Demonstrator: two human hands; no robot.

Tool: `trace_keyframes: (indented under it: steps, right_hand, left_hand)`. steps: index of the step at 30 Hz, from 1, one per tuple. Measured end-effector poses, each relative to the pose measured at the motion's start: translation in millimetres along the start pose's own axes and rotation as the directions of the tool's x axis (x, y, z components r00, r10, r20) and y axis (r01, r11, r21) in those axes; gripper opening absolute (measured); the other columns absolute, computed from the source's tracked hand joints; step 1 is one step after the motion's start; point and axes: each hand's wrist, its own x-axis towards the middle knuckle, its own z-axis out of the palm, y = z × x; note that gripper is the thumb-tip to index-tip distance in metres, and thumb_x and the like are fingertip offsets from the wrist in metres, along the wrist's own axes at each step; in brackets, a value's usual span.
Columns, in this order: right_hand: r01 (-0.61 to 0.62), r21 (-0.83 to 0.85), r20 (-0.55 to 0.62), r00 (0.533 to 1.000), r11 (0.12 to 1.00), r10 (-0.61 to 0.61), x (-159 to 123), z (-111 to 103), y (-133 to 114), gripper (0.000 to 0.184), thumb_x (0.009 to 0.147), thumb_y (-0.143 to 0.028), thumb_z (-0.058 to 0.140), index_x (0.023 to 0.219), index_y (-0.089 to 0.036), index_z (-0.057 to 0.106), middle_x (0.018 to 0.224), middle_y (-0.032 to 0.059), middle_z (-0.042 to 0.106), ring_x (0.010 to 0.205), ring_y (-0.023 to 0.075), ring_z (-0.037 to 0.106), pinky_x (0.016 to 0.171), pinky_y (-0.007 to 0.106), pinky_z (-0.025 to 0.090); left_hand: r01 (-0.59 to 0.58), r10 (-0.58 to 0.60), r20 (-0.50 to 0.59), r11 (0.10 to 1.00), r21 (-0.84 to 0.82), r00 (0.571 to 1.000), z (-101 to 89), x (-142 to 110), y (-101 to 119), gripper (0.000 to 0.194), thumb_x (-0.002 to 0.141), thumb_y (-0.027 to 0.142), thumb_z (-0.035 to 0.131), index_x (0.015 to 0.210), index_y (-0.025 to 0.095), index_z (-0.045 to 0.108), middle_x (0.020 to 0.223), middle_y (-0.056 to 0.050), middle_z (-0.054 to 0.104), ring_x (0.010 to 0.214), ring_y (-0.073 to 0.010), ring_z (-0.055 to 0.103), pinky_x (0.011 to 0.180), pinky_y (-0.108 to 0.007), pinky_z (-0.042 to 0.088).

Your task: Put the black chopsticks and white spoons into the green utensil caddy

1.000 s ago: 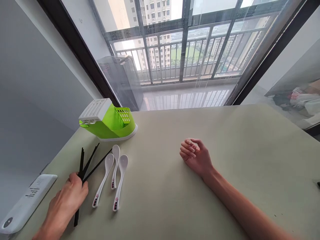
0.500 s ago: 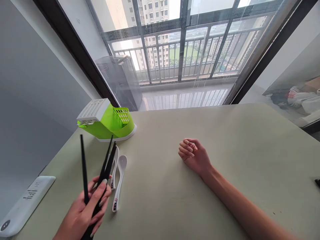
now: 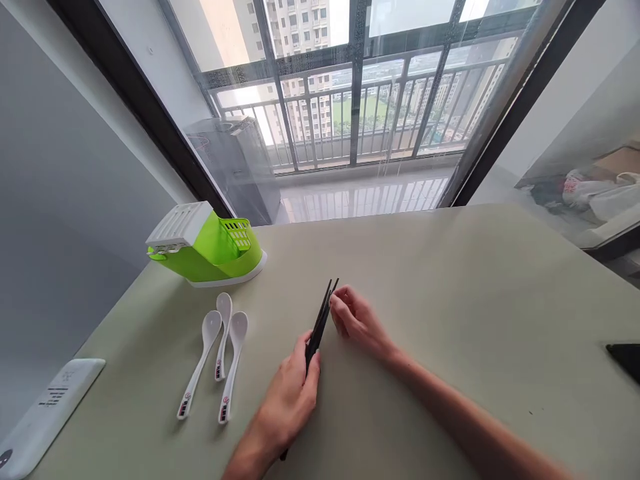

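My left hand [image 3: 290, 393] is closed around a bundle of black chopsticks [image 3: 317, 330] near the middle of the table. Their thin ends point away from me, and the other ends stick out below the hand. At the upper part of the bundle, my right hand [image 3: 356, 320] has its thumb and curled fingers closed against the chopsticks. Several fingers of that hand are partly hidden. Left of my hands lie three white spoons: one on the left [image 3: 203, 367], one in the middle [image 3: 223, 333] and one on the right [image 3: 233, 367]. Their handles point towards me.
A green and white utensil holder [image 3: 210, 250] stands at the table's back left. A long white device [image 3: 55, 407] lies along the left edge. A black object [image 3: 625, 360] shows at the right edge. Beyond the table [image 3: 450, 267] is a glass window.
My left hand picked up the chopsticks from beside the spoons and carried them right, to the middle. The fanned chopsticks are now bundled. My right hand has turned and closed on their upper part.
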Motion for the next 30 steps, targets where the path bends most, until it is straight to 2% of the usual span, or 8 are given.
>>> trace_keyframes:
  steps: [2, 4, 6, 10, 16, 22, 30]
  right_hand:
    - [0.088, -0.224, 0.012, 0.996, 0.971, -0.087, -4, 4, 2, 0.019, 0.099, -0.041, 0.050, 0.089, -0.024, 0.051, 0.067, -0.0049, 0.052, 0.055, 0.0115, 0.047, 0.051, 0.025, 0.037]
    - [0.142, -0.379, 0.053, 0.990, 0.915, -0.131, -6, 5, 3, 0.013, 0.098, -0.036, 0.050, 0.091, -0.025, 0.053, 0.071, -0.0033, 0.056, 0.059, 0.0126, 0.049, 0.055, 0.026, 0.038]
    - [0.162, -0.444, 0.090, 0.987, 0.881, -0.136, -6, 5, 3, 0.011, 0.098, -0.033, 0.049, 0.091, -0.025, 0.053, 0.070, -0.0034, 0.057, 0.058, 0.0129, 0.049, 0.056, 0.026, 0.038]
    - [0.150, -0.455, 0.081, 0.989, 0.878, -0.126, -5, 4, 3, 0.014, 0.098, -0.033, 0.049, 0.088, -0.024, 0.053, 0.067, -0.0033, 0.057, 0.058, 0.0132, 0.049, 0.055, 0.026, 0.037]
    - [0.161, -0.451, 0.096, 0.987, 0.878, -0.131, -4, 3, 6, 0.016, 0.098, -0.033, 0.050, 0.085, -0.024, 0.053, 0.065, -0.0036, 0.057, 0.057, 0.0132, 0.049, 0.055, 0.026, 0.036]
    - [0.163, -0.483, 0.109, 0.986, 0.860, -0.125, -3, 4, 9, 0.017, 0.097, -0.032, 0.050, 0.083, -0.024, 0.053, 0.065, -0.0033, 0.057, 0.057, 0.0133, 0.048, 0.056, 0.027, 0.036]
    - [0.160, -0.492, 0.119, 0.986, 0.856, -0.116, -3, 4, 7, 0.018, 0.097, -0.033, 0.051, 0.082, -0.024, 0.053, 0.066, -0.0026, 0.058, 0.058, 0.0141, 0.048, 0.058, 0.027, 0.037]
  left_hand:
    - [-0.021, 0.024, -0.022, 0.994, 0.111, 0.999, 5.5, 1, 1, 0.051, 0.103, 0.036, 0.031, 0.150, 0.018, 0.039, 0.135, -0.016, 0.065, 0.124, -0.0251, 0.063, 0.102, -0.037, 0.050]
    - [0.002, 0.006, -0.037, 0.976, 0.218, 0.999, 10.6, 2, 3, 0.052, 0.104, 0.032, 0.028, 0.153, 0.018, 0.035, 0.140, -0.017, 0.062, 0.126, -0.0266, 0.063, 0.102, -0.039, 0.050]
    - [0.045, -0.027, -0.057, 0.940, 0.338, 0.998, 15.4, 1, 7, 0.053, 0.103, 0.026, 0.028, 0.156, 0.017, 0.032, 0.144, -0.018, 0.059, 0.122, -0.0286, 0.066, 0.099, -0.040, 0.051]
    - [0.080, -0.043, -0.081, 0.837, 0.541, 0.996, 24.3, -1, 15, 0.063, 0.096, 0.012, 0.034, 0.159, 0.016, 0.028, 0.149, -0.020, 0.054, 0.111, -0.0289, 0.071, 0.086, -0.035, 0.054]
    - [0.069, -0.008, -0.093, 0.736, 0.674, 0.996, 34.0, -3, 20, 0.073, 0.087, 0.002, 0.037, 0.159, 0.014, 0.031, 0.140, -0.020, 0.061, 0.094, -0.0241, 0.075, 0.075, -0.030, 0.054]
    - [0.051, 0.022, -0.097, 0.718, 0.694, 0.995, 33.5, -2, 26, 0.068, 0.086, 0.002, 0.041, 0.153, 0.012, 0.040, 0.131, -0.019, 0.066, 0.113, -0.0278, 0.068, 0.083, -0.033, 0.056]
    - [0.044, 0.035, -0.098, 0.714, 0.699, 0.995, 35.4, 0, 23, 0.064, 0.088, 0.003, 0.042, 0.151, 0.014, 0.043, 0.127, -0.018, 0.068, 0.110, -0.0262, 0.069, 0.079, -0.031, 0.057]
